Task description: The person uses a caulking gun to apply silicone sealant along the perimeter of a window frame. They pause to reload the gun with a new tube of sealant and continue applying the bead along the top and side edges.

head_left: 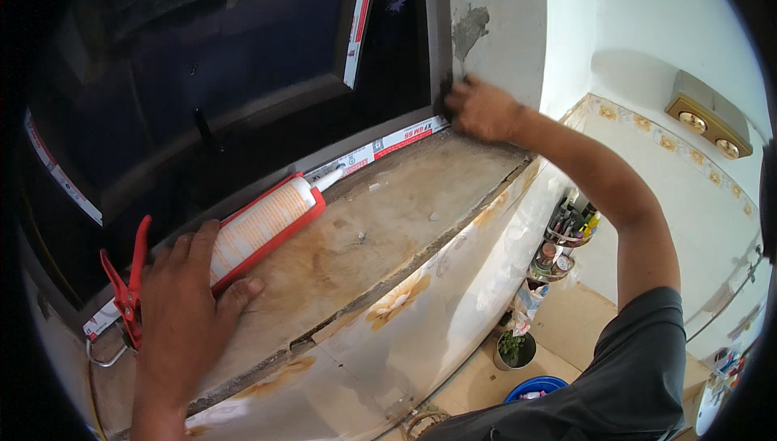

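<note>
While left hand (182,311) rests open-palmed on caulking gun (243,239) lying on sill (388,222) at 8 o'clock | right hand (481,108) fingers press frame corner (443,109) at 1 o'clock, holding nothing | advice: smooth bead steadily, light pressure.

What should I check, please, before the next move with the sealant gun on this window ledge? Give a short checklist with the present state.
1. Left hand rests on the sealant gun: ok.
2. Nozzle lies by the window frame joint: ok.
3. Right hand touches the frame corner: ok.
4. Ledge surface clean: not ok, stained and rough.
5. Sealant already laid in the joint: cannot tell.
6. Red trigger free of fingers: ok.
</note>
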`<control>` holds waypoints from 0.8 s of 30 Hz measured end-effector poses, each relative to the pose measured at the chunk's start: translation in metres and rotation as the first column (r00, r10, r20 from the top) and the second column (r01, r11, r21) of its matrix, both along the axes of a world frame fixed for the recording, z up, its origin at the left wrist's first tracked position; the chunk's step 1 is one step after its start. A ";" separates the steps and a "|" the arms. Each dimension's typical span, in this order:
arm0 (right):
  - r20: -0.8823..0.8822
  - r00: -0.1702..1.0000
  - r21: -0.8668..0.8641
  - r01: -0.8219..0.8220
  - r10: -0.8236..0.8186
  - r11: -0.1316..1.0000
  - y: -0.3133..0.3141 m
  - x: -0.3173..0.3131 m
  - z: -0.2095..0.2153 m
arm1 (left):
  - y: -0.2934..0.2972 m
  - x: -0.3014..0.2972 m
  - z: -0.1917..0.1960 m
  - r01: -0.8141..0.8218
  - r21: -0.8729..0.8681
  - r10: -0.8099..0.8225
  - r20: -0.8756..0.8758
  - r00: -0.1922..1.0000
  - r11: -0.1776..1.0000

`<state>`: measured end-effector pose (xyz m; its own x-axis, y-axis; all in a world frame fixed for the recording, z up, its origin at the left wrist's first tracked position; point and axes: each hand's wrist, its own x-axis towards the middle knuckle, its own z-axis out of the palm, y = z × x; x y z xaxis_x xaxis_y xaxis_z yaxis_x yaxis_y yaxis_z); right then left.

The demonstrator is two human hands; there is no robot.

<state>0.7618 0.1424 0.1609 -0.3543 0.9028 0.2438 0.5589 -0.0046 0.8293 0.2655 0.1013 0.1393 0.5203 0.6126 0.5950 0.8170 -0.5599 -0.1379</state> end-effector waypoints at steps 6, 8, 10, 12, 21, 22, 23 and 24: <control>-0.638 0.743 -0.139 0.146 -0.202 0.979 0.016 -0.022 -0.002 | 0.021 -0.023 0.014 0.114 -0.232 -0.103 0.059 0.993 0.966; -0.650 0.710 -0.136 0.241 -0.270 0.961 0.024 -0.024 -0.010 | 0.017 -0.021 0.007 0.057 -0.135 -0.052 0.038 0.998 0.989; -0.708 0.664 -0.085 0.257 -0.240 0.963 0.023 -0.030 -0.015 | 0.021 -0.026 0.002 0.131 -0.042 -0.130 0.040 0.991 0.990; -0.791 0.602 0.031 0.219 -0.110 0.975 0.015 -0.030 -0.011 | 0.021 -0.028 -0.001 0.137 -0.019 -0.137 0.038 0.990 0.990; -0.561 0.214 0.822 0.031 0.800 0.568 -0.002 -0.031 -0.025 | 0.011 -0.023 0.002 0.086 0.061 -0.089 0.047 0.995 0.994; -0.494 0.178 0.868 0.045 0.851 0.494 -0.006 -0.031 -0.023 | 0.009 -0.020 0.006 0.088 0.114 -0.095 0.053 0.994 0.990; -0.522 0.147 0.853 0.104 0.840 0.511 -0.013 -0.026 -0.024 | 0.007 -0.016 0.009 0.094 0.166 -0.105 0.058 0.993 0.982; -0.529 0.106 0.845 0.159 0.842 0.510 -0.020 -0.025 -0.020 | 0.006 -0.014 0.016 0.110 0.232 -0.133 0.088 0.987 0.966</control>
<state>0.7373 0.1227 0.1413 0.3453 0.1199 0.9308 0.8727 0.3239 -0.3654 0.2513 0.1073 0.1552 0.5120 0.3919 0.7644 0.7610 -0.6198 -0.1920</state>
